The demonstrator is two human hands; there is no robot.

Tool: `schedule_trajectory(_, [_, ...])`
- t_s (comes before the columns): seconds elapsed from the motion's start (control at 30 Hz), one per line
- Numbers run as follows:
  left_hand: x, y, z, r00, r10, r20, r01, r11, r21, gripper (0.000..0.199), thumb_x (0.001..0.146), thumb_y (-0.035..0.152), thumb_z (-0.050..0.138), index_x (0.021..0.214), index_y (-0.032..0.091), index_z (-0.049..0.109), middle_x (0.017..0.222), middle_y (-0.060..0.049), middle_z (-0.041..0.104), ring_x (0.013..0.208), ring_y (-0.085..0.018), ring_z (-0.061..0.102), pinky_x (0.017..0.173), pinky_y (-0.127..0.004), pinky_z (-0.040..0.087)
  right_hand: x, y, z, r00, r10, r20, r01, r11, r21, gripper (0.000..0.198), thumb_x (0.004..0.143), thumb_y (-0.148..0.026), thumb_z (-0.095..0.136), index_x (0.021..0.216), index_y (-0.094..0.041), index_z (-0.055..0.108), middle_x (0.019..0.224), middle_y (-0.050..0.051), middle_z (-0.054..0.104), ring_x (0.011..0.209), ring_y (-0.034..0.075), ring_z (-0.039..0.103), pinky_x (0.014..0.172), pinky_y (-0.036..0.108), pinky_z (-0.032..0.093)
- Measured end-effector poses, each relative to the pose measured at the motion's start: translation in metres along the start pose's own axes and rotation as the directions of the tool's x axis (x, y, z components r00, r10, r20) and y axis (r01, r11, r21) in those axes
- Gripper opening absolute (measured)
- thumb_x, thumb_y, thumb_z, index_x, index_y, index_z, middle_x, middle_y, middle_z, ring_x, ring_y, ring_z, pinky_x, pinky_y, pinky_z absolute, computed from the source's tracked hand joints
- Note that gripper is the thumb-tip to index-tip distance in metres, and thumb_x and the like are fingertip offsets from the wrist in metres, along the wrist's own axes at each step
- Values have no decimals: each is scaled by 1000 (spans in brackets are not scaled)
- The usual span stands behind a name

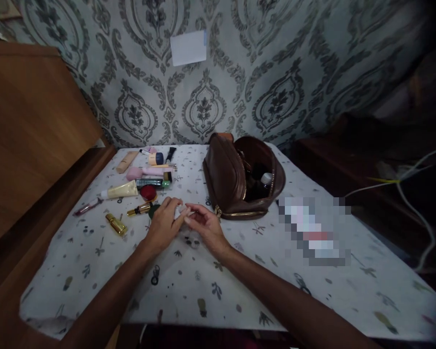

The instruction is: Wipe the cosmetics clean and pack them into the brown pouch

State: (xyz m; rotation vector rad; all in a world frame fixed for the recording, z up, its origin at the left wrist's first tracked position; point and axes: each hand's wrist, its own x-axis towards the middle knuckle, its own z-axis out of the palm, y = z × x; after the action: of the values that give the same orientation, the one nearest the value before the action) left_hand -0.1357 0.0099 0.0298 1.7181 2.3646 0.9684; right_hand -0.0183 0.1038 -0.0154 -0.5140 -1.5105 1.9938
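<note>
Small whitish item point(179, 212), its exact kind too hidden to tell: in the head view it sits between the 2 hands, above the table's patterned cloth point(203, 283). The left hand point(166, 222) has its fingers curled closed around it; the right hand point(208, 227) meets its right end, thumb and forefinger nearly together, though I cannot tell whether they pinch it. Just right of them stands the brown bag point(223, 174), unzipped and gaping, with a white-capped bottle point(266, 180) and darker, unclear contents inside. A red jar point(148, 193) sits left of the hands.
</note>
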Motion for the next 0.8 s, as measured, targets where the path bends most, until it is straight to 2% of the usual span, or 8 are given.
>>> schedule_trajectory(0.13, [1, -1, 2, 1000, -25, -13, 25, 998, -50, 26, 97, 40, 42, 85, 20, 52, 83, -3, 60, 81, -19, 59, 75, -30, 44, 4, 0, -4, 1000, -10, 1, 10, 1000, -15, 48, 62, -38, 83, 103, -21, 67, 92, 1, 65, 73, 11, 54, 74, 27, 50])
schedule_trajectory(0.3, [1, -1, 1, 998, -54, -12, 54, 998, -36, 32, 99, 43, 37, 80, 20, 51, 72, 0, 58, 69, -16, 55, 69, -28, 41, 8, 9, -5, 997, 2, 80, 7, 994, -112, 53, 58, -36, 85, 104, -20, 65, 71, -4, 59, 64, 12, 53, 65, 26, 48])
schedule_trajectory(0.37, [1, -2, 0, 999, -52, 0, 52, 998, -23, 35, 100, 43, 35, 78, 20, 51, 70, 0, 57, 67, -16, 55, 67, -27, 41, 8, 12, -2, 995, -10, 101, 24, 989, -145, 52, 59, -35, 84, 105, -20, 64, 78, -2, 62, 69, 13, 57, 68, 27, 49])
schedule_trajectory(0.47, [0, -1, -2, 999, -34, 20, 34, 999, 5, 35, 101, 40, 34, 78, 20, 52, 72, -1, 61, 69, -16, 57, 68, -27, 42, 5, 12, 2, 993, -36, 109, 59, 976, -208, 45, 65, -37, 79, 102, -20, 61, 92, 2, 66, 79, 16, 61, 75, 30, 52])
schedule_trajectory(0.57, [-1, -1, -5, 999, -24, 24, 23, 998, 64, 31, 101, 36, 34, 85, 20, 56, 80, -3, 66, 75, -17, 61, 71, -27, 44, 2, 10, 4, 993, -60, 104, 88, 954, -287, 40, 72, -42, 73, 101, -20, 58, 86, 2, 65, 73, 16, 59, 67, 28, 51])
schedule_trajectory(0.7, [0, -3, -11, 1000, -27, -15, 29, 988, 149, 26, 101, 33, 37, 92, 21, 58, 88, -4, 70, 83, -18, 65, 73, -27, 45, 4, 7, 3, 996, -24, 81, 49, 943, -328, 36, 81, -50, 65, 98, -21, 52, 77, 0, 62, 64, 15, 56, 54, 25, 46])
schedule_trajectory(0.8, [3, -8, -20, 996, -61, -58, 72, 974, 216, 24, 101, 31, 39, 95, 19, 59, 93, -6, 71, 87, -19, 67, 74, -28, 45, 15, 3, 2, 993, -62, 99, 103, 866, -489, 35, 78, -53, 65, 84, -20, 57, 76, 1, 60, 68, 16, 55, 59, 27, 46])
